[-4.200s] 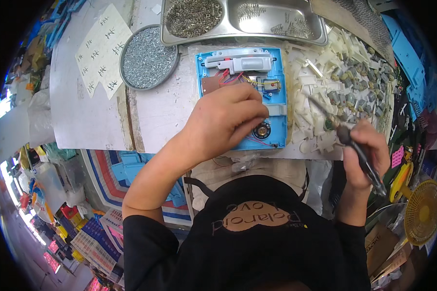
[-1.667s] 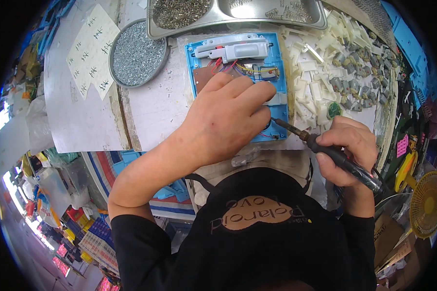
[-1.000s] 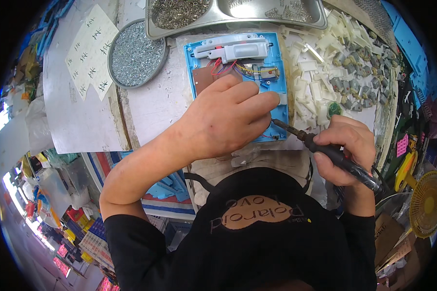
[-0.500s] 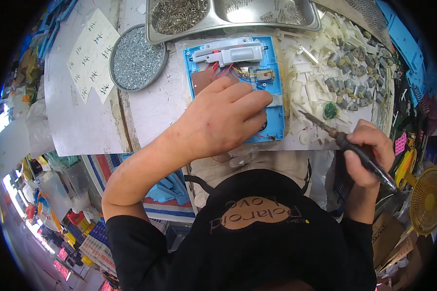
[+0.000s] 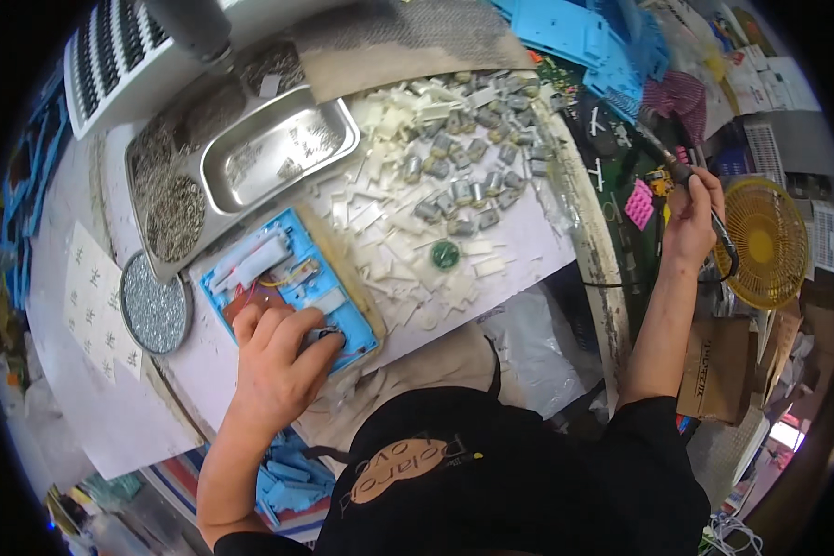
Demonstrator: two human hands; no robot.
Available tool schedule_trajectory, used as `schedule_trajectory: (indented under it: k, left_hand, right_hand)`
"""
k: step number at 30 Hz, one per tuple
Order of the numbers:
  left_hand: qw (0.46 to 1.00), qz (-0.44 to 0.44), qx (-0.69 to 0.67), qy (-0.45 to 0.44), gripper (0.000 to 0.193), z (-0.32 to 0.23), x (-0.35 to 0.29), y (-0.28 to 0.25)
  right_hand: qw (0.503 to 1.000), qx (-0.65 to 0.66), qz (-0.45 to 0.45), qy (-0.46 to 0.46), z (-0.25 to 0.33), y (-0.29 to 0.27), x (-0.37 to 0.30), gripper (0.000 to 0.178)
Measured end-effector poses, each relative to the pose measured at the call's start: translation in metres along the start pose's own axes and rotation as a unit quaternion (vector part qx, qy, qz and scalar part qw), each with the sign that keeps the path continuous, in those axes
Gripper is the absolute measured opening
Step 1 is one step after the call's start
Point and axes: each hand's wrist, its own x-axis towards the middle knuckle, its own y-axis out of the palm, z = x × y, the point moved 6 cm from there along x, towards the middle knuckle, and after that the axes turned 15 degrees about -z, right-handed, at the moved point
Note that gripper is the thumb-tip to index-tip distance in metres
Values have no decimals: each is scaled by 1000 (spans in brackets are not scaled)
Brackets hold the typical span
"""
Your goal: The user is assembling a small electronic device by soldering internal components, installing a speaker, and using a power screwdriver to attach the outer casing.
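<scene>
Left hand (image 5: 273, 357) on blue tray (image 5: 292, 283) (cluttered bench)

Small assembly workshop, prob. electronics. Worktable (image 5: 528, 250) is strewn w/ white plastic parts (image 5: 389, 222) and small grey motors (image 5: 463, 176); metal trays (image 5: 278, 148) and a round tin (image 5: 155, 303) hold screws. Stacks of blue plastic plates (image 5: 574, 28) sit at the bench edge, a yellow fan (image 5: 769, 243) beside it.

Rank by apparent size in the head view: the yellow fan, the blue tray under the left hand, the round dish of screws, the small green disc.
1. Blue tray
2. Yellow fan, which looks close to the tray; fisheye edge distortion makes this order unsure
3. Round dish of screws
4. Green disc
</scene>
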Motion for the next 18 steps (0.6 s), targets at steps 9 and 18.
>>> schedule_trajectory:
  k: [9,18]
  left_hand:
    - [997,-34,38,-49,28,-5,-11,5]
    - [957,-187,36,-217,40,19,-49,-40]
  right_hand:
    - [985,-143,-93,-12,-36,-15,81,10]
    - [887,165,171,396,-114,-33,63,37]
